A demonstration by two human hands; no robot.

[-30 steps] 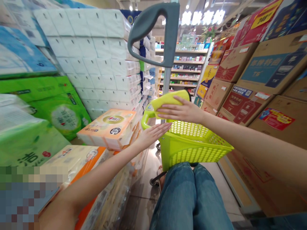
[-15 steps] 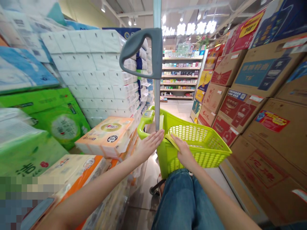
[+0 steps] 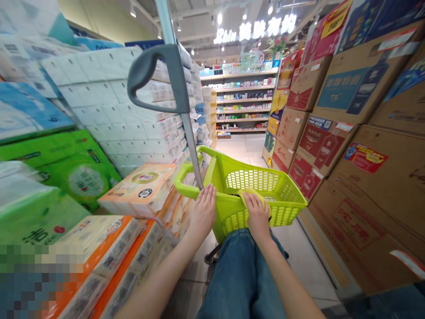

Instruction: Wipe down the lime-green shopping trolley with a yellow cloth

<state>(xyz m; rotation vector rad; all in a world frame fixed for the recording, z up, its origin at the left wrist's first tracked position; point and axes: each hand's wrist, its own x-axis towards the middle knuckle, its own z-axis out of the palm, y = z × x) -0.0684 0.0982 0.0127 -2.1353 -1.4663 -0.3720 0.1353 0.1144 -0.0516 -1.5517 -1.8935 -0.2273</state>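
Right hand (image 3: pixel 259 219), pinching a cloth (image 3: pixel 253 191), now sits farther along the basket (image 3: pixel 230 206) rim (likely fresh surface); left hand (image 3: pixel 205 208) rests flat.

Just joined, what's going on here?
The left hand lies on the rim of a lime-green cart, by the foot of its grey pole. The right hand has a yellow cloth on the cart's near rim. The cart stands in a shop aisle, with stacked white packs on the left and cardboard cartons on the right.
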